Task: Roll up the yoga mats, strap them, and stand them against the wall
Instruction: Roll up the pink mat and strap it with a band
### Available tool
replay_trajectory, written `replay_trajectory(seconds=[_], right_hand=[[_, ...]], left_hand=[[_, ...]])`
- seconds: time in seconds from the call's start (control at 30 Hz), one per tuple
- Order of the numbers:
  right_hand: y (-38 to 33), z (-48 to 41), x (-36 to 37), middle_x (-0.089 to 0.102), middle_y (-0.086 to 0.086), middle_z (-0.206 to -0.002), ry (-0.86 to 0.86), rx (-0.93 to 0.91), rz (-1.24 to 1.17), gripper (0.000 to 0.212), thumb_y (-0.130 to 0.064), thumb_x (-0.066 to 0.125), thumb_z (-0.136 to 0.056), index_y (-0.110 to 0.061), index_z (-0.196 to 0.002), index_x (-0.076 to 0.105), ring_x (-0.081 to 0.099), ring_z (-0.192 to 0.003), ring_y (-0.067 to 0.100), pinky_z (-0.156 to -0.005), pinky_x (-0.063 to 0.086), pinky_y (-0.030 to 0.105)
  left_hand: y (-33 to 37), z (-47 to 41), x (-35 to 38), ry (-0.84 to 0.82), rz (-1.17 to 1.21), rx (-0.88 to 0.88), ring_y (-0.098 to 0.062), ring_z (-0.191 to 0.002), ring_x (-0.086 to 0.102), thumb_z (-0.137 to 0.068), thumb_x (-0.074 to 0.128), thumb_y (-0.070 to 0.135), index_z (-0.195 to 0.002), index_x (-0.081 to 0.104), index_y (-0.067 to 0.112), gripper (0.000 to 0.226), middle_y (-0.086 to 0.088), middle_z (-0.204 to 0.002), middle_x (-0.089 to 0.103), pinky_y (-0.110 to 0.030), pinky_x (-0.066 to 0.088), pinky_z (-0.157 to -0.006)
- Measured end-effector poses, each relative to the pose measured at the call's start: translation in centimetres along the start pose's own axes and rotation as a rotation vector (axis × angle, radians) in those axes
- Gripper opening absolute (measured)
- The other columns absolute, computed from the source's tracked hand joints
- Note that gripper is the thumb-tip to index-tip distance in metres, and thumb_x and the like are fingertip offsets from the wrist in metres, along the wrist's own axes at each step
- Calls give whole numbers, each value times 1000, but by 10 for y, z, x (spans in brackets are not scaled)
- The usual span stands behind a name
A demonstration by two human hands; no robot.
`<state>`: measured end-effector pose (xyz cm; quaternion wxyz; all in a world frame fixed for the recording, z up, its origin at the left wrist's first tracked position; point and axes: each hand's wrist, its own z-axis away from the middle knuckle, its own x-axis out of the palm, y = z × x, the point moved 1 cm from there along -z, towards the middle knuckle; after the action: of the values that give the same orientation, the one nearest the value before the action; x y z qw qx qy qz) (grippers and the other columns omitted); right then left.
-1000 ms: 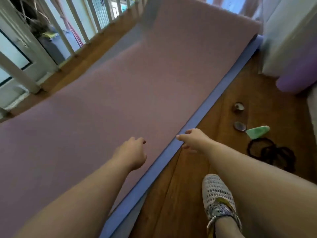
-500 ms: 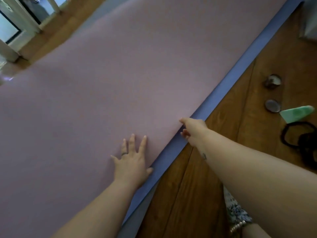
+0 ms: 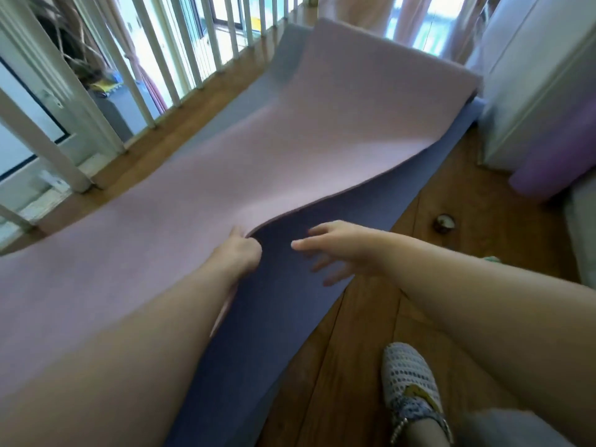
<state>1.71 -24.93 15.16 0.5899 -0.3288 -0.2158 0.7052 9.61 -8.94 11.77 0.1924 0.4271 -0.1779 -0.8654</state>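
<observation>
Closest to the camera, one white mesh slip-on shoe (image 3: 409,385) stands on the brown wooden plank floor (image 3: 348,366). Two hands next: the left hand (image 3: 240,251) grips the long edge of the soft pink foam yoga mat (image 3: 290,140), holding it raised off the flat blue-purple yoga mat (image 3: 283,304) underneath. The right hand (image 3: 342,250) hovers over the blue one, fingers spread, holding nothing. Further back there's one small round brown object (image 3: 445,221), one rolled purple mat (image 3: 548,179) beside a white cabinet (image 3: 532,91), and a row of white railing bars (image 3: 180,59).
</observation>
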Motion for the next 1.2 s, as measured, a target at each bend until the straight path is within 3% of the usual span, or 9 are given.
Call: replay_trajectory(seconds=[0.2, 0.43, 0.53, 0.6, 0.7, 0.8, 0.93, 1.1, 1.2], right_hand=[[-28, 93, 17, 59, 3, -122, -182, -8, 285, 69, -48, 70, -81, -14, -137, 48, 65, -94, 15, -67, 54, 29], [-35, 151, 14, 63, 1, -111, -17, -79, 246, 78, -54, 72, -76, -9, -135, 47, 68, -88, 16, -85, 57, 37], [-43, 170, 24, 64, 4, -119, -31, -93, 231, 76, -59, 67, -79, -10, -134, 48, 69, -83, 14, -74, 58, 32], [-51, 177, 27, 65, 6, -116, 13, -110, 193, 57, -48, 65, -86, -8, -124, 52, 69, -84, 17, -69, 57, 32], [-59, 186, 17, 65, 12, -83, 155, -124, 162, 15, -15, 56, -93, -4, -85, 51, 67, -69, 22, -68, 56, 35], [-54, 196, -23, 57, 9, -76, 472, -146, 327, 19, -10, 50, -91, -9, -72, 52, 56, -69, 22, -63, 48, 29], [-51, 234, -85, 60, 6, -85, 875, -200, 291, 19, -12, 44, -90, -14, -90, 63, 56, -74, 22, -56, 37, 25], [-83, 305, -97, 66, 1, -81, 1037, -382, 324, 31, -8, 41, -85, -24, -86, 68, 62, -76, 23, -67, 50, 32], [-96, 349, -74, 60, 1, -72, 1023, -492, 490, 33, -10, 44, -89, -25, -62, 54, 56, -71, 20, -64, 46, 32]], left_hand=[[98, 82, -44, -28, 382, 11, -50, -128, 34, -103, 20, 21, -152, 13, 14, 50, -23, -151, 23, -73, 38, -87], [149, 136, -87, 64, 713, 47, -51, -123, 40, -102, 23, 18, -147, 25, 8, 46, -21, -138, 40, -73, 34, -93], [177, 163, -110, 127, 962, 194, -39, -89, 57, -99, 27, 14, -130, 42, 15, 35, -18, -95, 55, -67, 43, -89], [191, 181, -122, 179, 1064, 288, -32, -83, 58, -96, 25, 11, -138, 35, 25, 45, -9, -99, 55, -64, 48, -85], [200, 196, -134, 146, 1147, 338, -43, -92, 65, -98, 20, 22, -151, 13, 38, 55, -13, -123, 60, -67, 49, -79], [198, 204, -143, 165, 1148, 372, -43, -93, 66, -100, 20, 30, -151, 8, 40, 53, -20, -122, 62, -60, 56, -69], [199, 232, -162, 239, 1102, 431, -32, -99, 58, -99, 25, 23, -147, 26, 37, 50, -8, -128, 51, -46, 59, -54], [171, 285, -179, 256, 1152, 410, -31, -103, 52, -97, 24, 25, -141, 32, 36, 46, -5, -129, 46, -39, 55, -45], [124, 308, -190, 305, 992, 298, -32, -103, 53, -90, 30, 26, -129, 47, 29, 43, -9, -126, 51, -41, 54, -53]])
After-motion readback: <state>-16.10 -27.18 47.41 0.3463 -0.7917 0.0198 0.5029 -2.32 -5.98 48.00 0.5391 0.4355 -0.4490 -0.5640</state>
